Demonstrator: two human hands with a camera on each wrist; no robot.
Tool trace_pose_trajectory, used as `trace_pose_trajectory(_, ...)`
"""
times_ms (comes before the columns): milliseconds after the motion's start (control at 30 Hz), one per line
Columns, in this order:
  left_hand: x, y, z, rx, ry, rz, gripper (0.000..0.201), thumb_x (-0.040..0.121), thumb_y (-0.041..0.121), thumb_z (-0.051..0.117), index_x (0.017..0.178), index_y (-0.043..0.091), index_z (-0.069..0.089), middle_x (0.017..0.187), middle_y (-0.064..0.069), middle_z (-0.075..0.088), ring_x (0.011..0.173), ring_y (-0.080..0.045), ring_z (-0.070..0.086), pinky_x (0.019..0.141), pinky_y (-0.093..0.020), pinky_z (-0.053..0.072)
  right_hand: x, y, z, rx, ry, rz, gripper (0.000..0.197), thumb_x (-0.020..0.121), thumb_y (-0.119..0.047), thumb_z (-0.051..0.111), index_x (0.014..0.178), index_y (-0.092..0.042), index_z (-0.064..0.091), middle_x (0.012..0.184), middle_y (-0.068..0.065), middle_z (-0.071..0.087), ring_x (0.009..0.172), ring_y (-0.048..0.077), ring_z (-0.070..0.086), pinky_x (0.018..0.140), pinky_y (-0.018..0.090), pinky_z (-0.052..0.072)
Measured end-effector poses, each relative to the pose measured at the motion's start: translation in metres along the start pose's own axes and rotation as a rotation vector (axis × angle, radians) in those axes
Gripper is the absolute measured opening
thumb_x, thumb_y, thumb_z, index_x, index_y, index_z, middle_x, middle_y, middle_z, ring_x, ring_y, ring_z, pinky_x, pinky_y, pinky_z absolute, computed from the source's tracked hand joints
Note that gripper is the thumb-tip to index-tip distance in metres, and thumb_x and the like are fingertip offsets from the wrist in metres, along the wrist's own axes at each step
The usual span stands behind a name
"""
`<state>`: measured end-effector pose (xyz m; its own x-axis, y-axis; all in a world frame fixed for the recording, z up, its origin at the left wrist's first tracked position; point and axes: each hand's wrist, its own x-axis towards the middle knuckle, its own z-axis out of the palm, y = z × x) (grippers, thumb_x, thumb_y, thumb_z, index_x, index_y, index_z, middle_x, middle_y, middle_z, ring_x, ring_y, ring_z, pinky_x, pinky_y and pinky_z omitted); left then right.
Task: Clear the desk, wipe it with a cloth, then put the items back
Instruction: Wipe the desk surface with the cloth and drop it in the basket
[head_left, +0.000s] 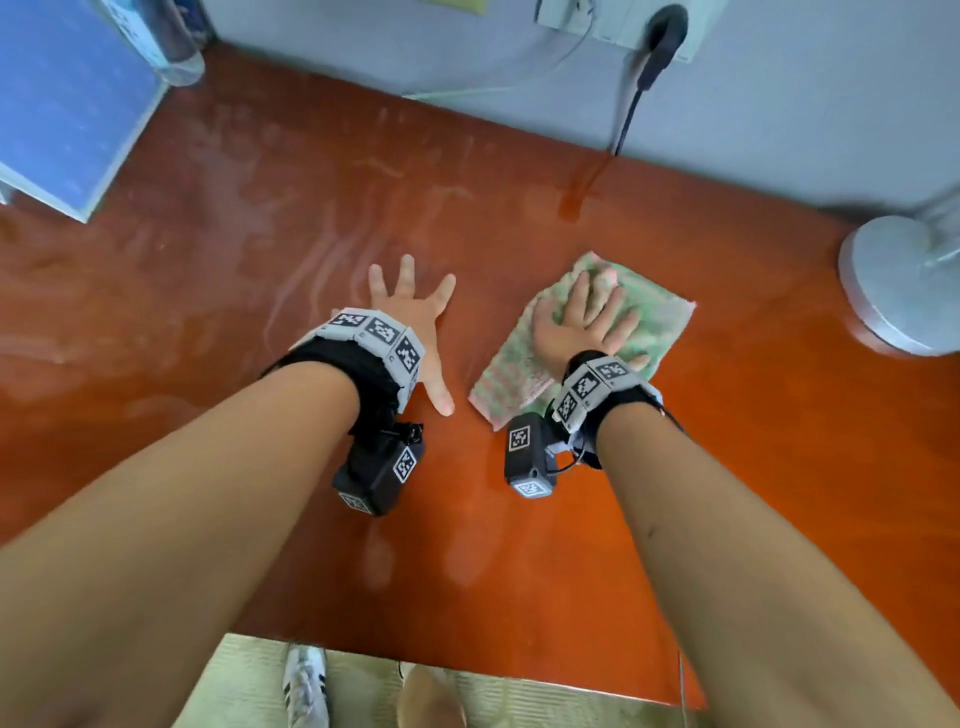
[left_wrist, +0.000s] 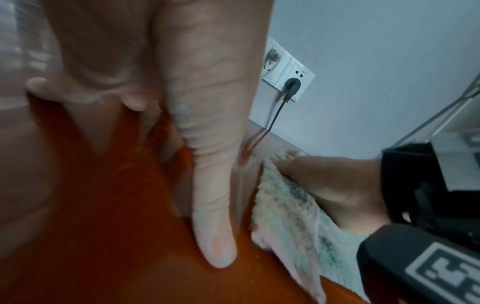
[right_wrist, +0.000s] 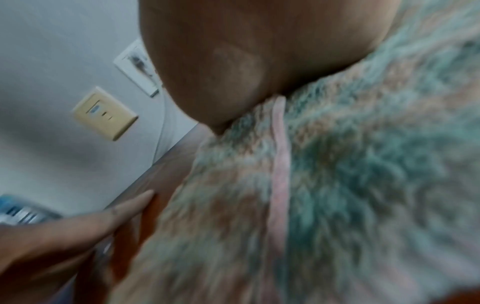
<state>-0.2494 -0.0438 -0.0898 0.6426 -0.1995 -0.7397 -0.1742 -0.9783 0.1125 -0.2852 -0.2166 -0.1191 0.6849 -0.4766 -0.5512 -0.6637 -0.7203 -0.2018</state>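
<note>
A green and pink fluffy cloth (head_left: 649, 322) lies flat on the orange-brown desk (head_left: 519, 545), right of centre. My right hand (head_left: 587, 325) presses on it with straight, spread fingers. My left hand (head_left: 410, 312) rests flat on the bare desk just left of the cloth, fingers spread, holding nothing. The left wrist view shows my left thumb (left_wrist: 215, 205) on the desk beside the cloth (left_wrist: 285, 216) and my right hand (left_wrist: 337, 185) on it. The right wrist view is blurred; the cloth (right_wrist: 337, 195) fills it under my palm (right_wrist: 246, 51). Wet streaks mark the desk's left half.
A blue box (head_left: 57, 104) and a clear bottle (head_left: 166, 47) stand at the far left corner. A grey round fan base (head_left: 904, 291) sits at the right edge. A black plug and cable (head_left: 639, 88) hang from the wall socket (left_wrist: 288, 72) behind the desk. Feet (head_left: 306, 680) show below the front edge.
</note>
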Motion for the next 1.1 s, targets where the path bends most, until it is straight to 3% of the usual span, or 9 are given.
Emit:
trace_pose_trajectory(133, 0.004, -0.004, -0.011, 0.022, -0.022, 0.032, 0.144, 0.052, 0.046, 0.09, 0.147, 0.041, -0.016, 0.153, -0.004, -0.033, 0.14, -0.042, -0.025, 0.109, -0.068, 0.016, -0.007, -0.029, 0.016, -0.255, -0.102, -0.422, 0.065, 0.093, -0.064, 0.019, 0.147, -0.05, -0.015, 0.153, -0.012, -0.035, 0.141, 0.021, -0.034, 0.106, 0.065, -0.021)
trace_pose_trajectory(300, 0.005, -0.02, -0.038, 0.04, 0.068, 0.083, 0.127, 0.059, 0.043, 0.087, 0.153, 0.03, 0.004, 0.161, -0.007, -0.004, 0.146, -0.036, 0.008, 0.113, -0.05, 0.027, -0.009, -0.02, 0.018, -0.276, -0.131, -0.554, 0.063, 0.094, -0.065, 0.024, 0.145, -0.056, -0.01, 0.154, -0.018, -0.032, 0.142, 0.014, -0.032, 0.109, 0.059, -0.023)
trace_pose_trajectory(367, 0.009, -0.024, -0.048, 0.052, 0.13, 0.052, 0.125, 0.062, 0.041, 0.087, 0.153, 0.027, 0.003, 0.161, -0.009, 0.002, 0.145, -0.033, 0.018, 0.112, -0.047, 0.031, -0.005, -0.014, 0.015, -0.223, -0.11, -0.505, 0.062, 0.093, -0.066, 0.023, 0.145, -0.057, -0.009, 0.154, -0.02, -0.031, 0.142, 0.011, -0.032, 0.108, 0.057, -0.025)
trace_pose_trajectory(533, 0.034, -0.028, -0.066, 0.042, 0.176, 0.027, 0.125, 0.062, 0.042, 0.086, 0.153, 0.034, 0.0, 0.16, 0.0, -0.014, 0.147, -0.029, -0.011, 0.107, -0.069, 0.013, 0.024, -0.029, -0.002, -0.103, -0.051, -0.199, 0.064, 0.093, -0.065, 0.02, 0.147, -0.052, -0.012, 0.155, -0.014, -0.032, 0.142, 0.016, -0.031, 0.109, 0.062, -0.018)
trace_pose_trajectory(667, 0.056, -0.034, -0.084, 0.046, 0.12, 0.038, 0.135, 0.056, 0.049, 0.087, 0.152, 0.035, -0.008, 0.157, -0.001, -0.024, 0.144, -0.032, -0.02, 0.11, -0.064, 0.009, 0.052, -0.053, -0.016, -0.035, 0.0, -0.062, 0.064, 0.094, -0.063, 0.022, 0.149, -0.05, -0.009, 0.157, -0.011, -0.027, 0.145, 0.019, -0.026, 0.11, 0.065, -0.013)
trace_pose_trajectory(800, 0.074, -0.037, -0.1, 0.148, 0.041, 0.074, 0.144, 0.05, 0.057, 0.086, 0.15, 0.035, -0.015, 0.157, -0.003, -0.025, 0.144, -0.039, -0.015, 0.111, -0.063, 0.018, 0.085, -0.078, -0.033, -0.017, 0.028, -0.025, 0.065, 0.094, -0.062, 0.022, 0.15, -0.047, -0.007, 0.159, -0.009, -0.024, 0.146, 0.022, -0.024, 0.111, 0.064, -0.013)
trace_pose_trajectory(933, 0.081, -0.046, -0.123, 0.279, -0.02, 0.161, 0.136, 0.054, 0.062, 0.082, 0.151, 0.036, -0.011, 0.158, -0.002, -0.02, 0.145, -0.041, -0.002, 0.111, -0.059, 0.026, 0.112, -0.118, -0.04, 0.018, 0.065, -0.002, 0.064, 0.095, -0.059, 0.024, 0.151, -0.044, -0.003, 0.161, -0.005, -0.019, 0.146, 0.026, -0.021, 0.112, 0.063, -0.01)
trace_pose_trajectory(1100, 0.091, -0.06, -0.129, 0.339, -0.051, 0.225, 0.13, 0.061, 0.05, 0.084, 0.149, 0.039, -0.011, 0.157, 0.002, -0.024, 0.145, -0.041, -0.009, 0.108, -0.06, 0.026, 0.122, -0.168, -0.033, -0.11, 0.04, -0.149, 0.063, 0.094, -0.06, 0.02, 0.15, -0.047, -0.007, 0.159, -0.009, -0.023, 0.146, 0.022, -0.023, 0.111, 0.063, -0.013)
